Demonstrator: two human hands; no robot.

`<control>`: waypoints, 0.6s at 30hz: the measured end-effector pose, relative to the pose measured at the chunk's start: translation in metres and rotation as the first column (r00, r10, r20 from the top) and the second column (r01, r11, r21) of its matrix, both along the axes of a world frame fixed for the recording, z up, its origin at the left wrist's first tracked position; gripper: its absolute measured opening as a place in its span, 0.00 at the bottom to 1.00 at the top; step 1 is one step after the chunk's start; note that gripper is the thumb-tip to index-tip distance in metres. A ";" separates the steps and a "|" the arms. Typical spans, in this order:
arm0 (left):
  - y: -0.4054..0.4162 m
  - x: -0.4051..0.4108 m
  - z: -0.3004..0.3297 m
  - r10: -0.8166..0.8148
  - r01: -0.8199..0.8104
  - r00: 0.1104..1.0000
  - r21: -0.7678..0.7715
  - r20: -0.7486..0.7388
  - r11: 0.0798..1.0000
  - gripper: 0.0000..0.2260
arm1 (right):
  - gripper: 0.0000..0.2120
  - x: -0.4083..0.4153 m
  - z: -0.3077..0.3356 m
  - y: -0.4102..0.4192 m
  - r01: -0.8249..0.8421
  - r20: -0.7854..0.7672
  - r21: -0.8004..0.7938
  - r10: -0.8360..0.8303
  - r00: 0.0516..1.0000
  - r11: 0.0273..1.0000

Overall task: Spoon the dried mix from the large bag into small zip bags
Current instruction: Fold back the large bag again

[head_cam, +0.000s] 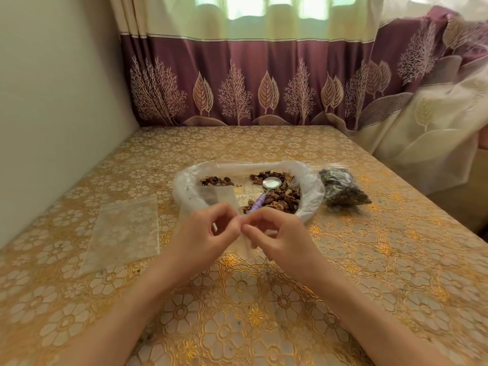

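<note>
Both hands mid-frame: left hand & right hand each w/ grip pinched on small zip bag. Large bag just behind, open on counter, spoon lying in dried mix. Filled bag at its right; empty zip bag frame left.

I see a gold floral desk cloth, a lilac striped spoon handle, brown dried mix, and a maroon leaf-patterned curtain.

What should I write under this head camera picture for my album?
Two hands open a small bag beside the spoon and dried mix.
</note>
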State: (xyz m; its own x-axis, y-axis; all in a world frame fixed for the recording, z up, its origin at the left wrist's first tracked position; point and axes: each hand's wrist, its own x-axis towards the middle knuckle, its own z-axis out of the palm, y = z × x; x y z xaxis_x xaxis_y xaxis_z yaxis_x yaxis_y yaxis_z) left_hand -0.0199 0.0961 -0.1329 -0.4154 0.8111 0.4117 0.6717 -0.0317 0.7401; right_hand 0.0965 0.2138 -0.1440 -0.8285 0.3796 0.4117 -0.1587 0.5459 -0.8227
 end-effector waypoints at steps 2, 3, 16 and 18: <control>0.001 0.000 0.000 0.021 -0.021 1.000 -0.008 0.006 1.000 0.09 | 0.03 0.000 0.000 0.000 0.024 -0.011 0.023 -0.023 1.000 0.999; 0.001 0.001 0.001 0.031 -0.031 0.999 -0.009 0.009 0.999 0.09 | 0.03 -0.001 0.001 -0.001 0.036 -0.023 0.014 -0.036 0.999 0.999; 0.008 0.014 0.002 0.100 -0.096 0.991 0.041 -0.093 0.995 0.11 | 0.10 -0.002 0.007 -0.008 -0.016 -0.079 -0.429 -0.020 0.997 0.903; 0.008 0.015 0.002 0.103 -0.099 0.990 0.039 -0.093 0.994 0.12 | 0.09 -0.003 0.006 -0.008 -0.036 -0.081 -0.502 -0.005 0.997 0.864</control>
State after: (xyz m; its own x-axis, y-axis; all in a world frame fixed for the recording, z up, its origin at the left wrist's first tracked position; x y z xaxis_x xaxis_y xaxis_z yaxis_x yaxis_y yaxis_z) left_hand -0.0048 0.1040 -0.1305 -0.4523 0.7519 0.4797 0.7396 0.0157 0.6729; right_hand 0.0936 0.2057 -0.1377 -0.8097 0.5394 0.2311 -0.2375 0.0588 -0.9696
